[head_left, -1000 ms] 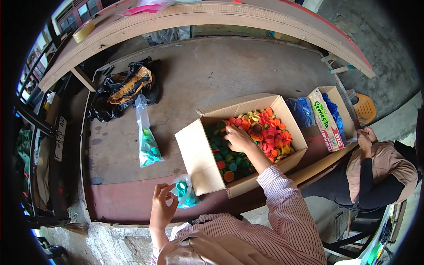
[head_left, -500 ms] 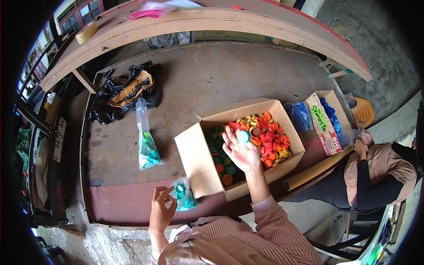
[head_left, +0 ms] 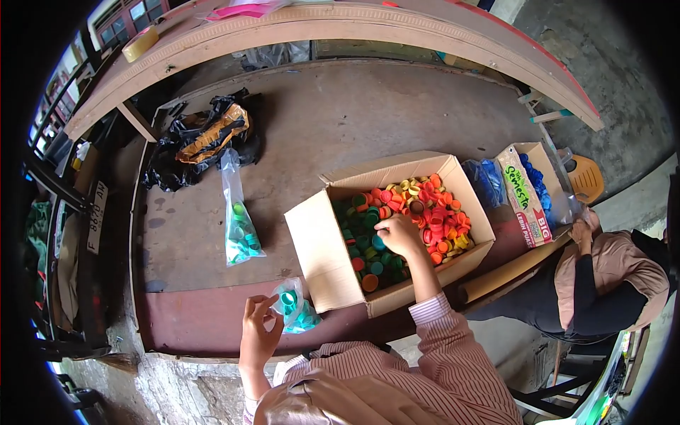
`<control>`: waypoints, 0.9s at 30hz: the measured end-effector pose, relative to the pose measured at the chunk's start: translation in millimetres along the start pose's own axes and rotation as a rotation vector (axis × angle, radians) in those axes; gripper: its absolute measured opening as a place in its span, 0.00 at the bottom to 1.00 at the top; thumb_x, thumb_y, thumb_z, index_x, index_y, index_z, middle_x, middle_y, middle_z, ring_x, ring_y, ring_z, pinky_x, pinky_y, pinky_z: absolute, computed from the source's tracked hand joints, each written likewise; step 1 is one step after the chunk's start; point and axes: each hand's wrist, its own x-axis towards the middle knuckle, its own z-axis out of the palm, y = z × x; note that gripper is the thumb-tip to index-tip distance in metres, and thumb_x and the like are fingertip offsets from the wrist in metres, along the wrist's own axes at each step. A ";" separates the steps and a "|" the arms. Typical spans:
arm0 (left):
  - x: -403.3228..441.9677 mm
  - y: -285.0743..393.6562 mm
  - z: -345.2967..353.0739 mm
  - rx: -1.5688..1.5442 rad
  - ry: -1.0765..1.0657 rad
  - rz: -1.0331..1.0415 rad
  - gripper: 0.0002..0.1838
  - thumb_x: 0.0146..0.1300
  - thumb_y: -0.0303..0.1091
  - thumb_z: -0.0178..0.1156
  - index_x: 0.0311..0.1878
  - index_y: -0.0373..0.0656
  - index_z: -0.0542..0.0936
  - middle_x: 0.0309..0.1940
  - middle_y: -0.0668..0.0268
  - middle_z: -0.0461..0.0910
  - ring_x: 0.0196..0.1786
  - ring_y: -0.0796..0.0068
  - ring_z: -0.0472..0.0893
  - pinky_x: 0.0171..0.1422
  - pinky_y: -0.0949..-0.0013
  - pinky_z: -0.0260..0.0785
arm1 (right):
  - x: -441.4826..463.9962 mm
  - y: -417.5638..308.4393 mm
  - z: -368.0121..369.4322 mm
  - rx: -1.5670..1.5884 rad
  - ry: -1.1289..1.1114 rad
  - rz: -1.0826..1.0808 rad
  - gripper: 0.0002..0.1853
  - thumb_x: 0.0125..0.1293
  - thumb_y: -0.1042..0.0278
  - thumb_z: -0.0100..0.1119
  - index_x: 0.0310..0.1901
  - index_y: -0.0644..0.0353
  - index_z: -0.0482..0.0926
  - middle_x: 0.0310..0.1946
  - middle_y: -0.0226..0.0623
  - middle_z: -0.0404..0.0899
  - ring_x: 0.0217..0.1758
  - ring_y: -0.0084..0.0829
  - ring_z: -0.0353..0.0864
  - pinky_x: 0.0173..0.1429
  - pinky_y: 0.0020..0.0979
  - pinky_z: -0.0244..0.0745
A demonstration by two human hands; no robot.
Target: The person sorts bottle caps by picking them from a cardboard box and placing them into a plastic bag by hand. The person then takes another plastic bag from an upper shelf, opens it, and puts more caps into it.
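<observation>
My right hand (head_left: 400, 234) reaches palm down into the open cardboard box (head_left: 306, 244), its fingers curled together over the caps. A teal bottle cap (head_left: 378, 243) shows right at its fingertips; what lies inside the palm is hidden. Green and teal caps fill the box's left part, with red, orange and yellow caps (head_left: 443, 223) to the right. At the table's front edge, my left hand (head_left: 259, 331) pinches the rim of a small clear plastic bag (head_left: 303, 319). Teal caps are inside that bag, one of them near its mouth.
A taller clear bag of green and teal caps (head_left: 242, 234) lies on the table (head_left: 312, 120). Behind it is a crumpled black plastic bag (head_left: 166, 159). To the right stand a printed carton (head_left: 520, 195) with blue items and a seated person (head_left: 602, 276). A raised shelf (head_left: 340, 30) spans the back.
My right hand has turned from palm up, with a teal cap on it, to palm down and lowered into the box. My left hand stays at the small bag.
</observation>
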 end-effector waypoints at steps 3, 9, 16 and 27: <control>3.3 1.0 2.4 0.006 -0.010 -0.008 0.19 0.51 0.15 0.56 0.49 0.35 0.76 0.44 0.58 0.69 0.36 0.71 0.79 0.45 0.73 0.78 | 17.2 -12.1 24.9 -0.114 0.321 -0.255 0.11 0.46 0.68 0.64 0.35 0.49 0.83 0.39 0.33 0.73 0.50 0.37 0.67 0.51 0.40 0.65; 3.8 1.8 1.5 0.033 -0.007 0.004 0.19 0.51 0.16 0.56 0.49 0.35 0.76 0.44 0.57 0.70 0.35 0.71 0.79 0.44 0.72 0.77 | 48.5 -29.2 47.0 -0.497 0.197 -0.311 0.06 0.49 0.68 0.56 0.23 0.55 0.82 0.38 0.35 0.73 0.50 0.35 0.67 0.51 0.38 0.61; 3.8 -2.2 4.0 0.026 -0.008 -0.017 0.19 0.51 0.16 0.56 0.50 0.36 0.76 0.44 0.57 0.70 0.34 0.73 0.79 0.44 0.72 0.77 | 52.5 -22.2 54.9 -0.518 0.234 -0.329 0.07 0.50 0.68 0.54 0.23 0.55 0.83 0.37 0.34 0.74 0.49 0.34 0.68 0.51 0.36 0.61; 2.6 3.6 3.4 0.014 -0.006 0.001 0.19 0.52 0.16 0.56 0.50 0.36 0.76 0.44 0.58 0.69 0.37 0.71 0.79 0.44 0.72 0.78 | -8.7 -42.9 -14.6 1.765 -0.178 0.200 0.07 0.61 0.60 0.61 0.36 0.52 0.77 0.26 0.19 0.71 0.31 0.15 0.68 0.33 0.19 0.60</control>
